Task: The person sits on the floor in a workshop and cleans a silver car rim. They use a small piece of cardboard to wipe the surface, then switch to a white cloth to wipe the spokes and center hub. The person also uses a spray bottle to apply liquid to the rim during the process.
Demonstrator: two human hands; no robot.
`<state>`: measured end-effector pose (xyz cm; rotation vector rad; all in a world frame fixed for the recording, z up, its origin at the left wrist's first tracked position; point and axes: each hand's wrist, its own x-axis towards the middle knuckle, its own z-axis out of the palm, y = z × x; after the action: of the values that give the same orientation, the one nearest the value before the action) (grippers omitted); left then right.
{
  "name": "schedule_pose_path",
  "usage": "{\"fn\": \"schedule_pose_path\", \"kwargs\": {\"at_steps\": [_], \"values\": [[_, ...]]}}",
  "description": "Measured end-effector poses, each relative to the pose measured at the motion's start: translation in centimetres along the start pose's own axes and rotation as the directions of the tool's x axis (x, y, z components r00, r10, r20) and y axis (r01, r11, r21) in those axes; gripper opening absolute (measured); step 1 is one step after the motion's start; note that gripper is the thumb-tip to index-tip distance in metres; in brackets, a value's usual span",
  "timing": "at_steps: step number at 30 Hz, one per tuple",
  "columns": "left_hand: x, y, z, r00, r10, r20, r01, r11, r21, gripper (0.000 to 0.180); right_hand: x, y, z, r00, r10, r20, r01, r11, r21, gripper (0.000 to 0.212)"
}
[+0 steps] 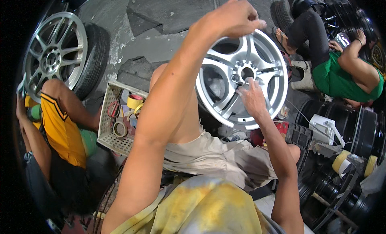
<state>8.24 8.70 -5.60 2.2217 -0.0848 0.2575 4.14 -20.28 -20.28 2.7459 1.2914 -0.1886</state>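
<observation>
A silver alloy wheel rim (280,65) stands in front of me, tilted toward me between my knees. My left hand (237,18) is curled at its top edge, closed on the rim; part of the grip is hidden behind the hand. Down at the hub, the fingers of my right hand (255,99) touch the face beside the centre hole and bolt holes. Those fingers are stretched out and somewhat apart, with no tool visible in them.
Left of my leg sits a perforated cream crate (105,127) with tape rolls (134,101) and red-handled scissors (113,109). Another alloy wheel (56,53) stands by a person in yellow shorts (64,133). A person in green (333,77) works at right, near dark rims (341,121).
</observation>
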Motion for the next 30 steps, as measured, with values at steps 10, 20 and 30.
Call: {"fn": "schedule_pose_path", "kwargs": {"at_steps": [10,20,30], "values": [[-0.9,-8.6,-7.5,0.901,-0.329,-0.283,0.248,0.926,-0.286,0.037,-0.2,0.6,1.8,0.995,-0.096,0.014,0.097,0.994,-0.05,0.034],[-1.6,-8.7,-7.7,0.918,-0.311,-0.244,0.221,0.916,-0.336,0.037,0.6,0.6,0.3,0.99,-0.139,0.005,0.139,0.99,-0.012,0.031],[-1.0,-9.1,-6.9,0.942,-0.273,-0.194,0.194,0.917,-0.349,0.038,0.5,0.8,-0.2,0.992,-0.127,0.015,0.126,0.991,0.054,0.033]]}}
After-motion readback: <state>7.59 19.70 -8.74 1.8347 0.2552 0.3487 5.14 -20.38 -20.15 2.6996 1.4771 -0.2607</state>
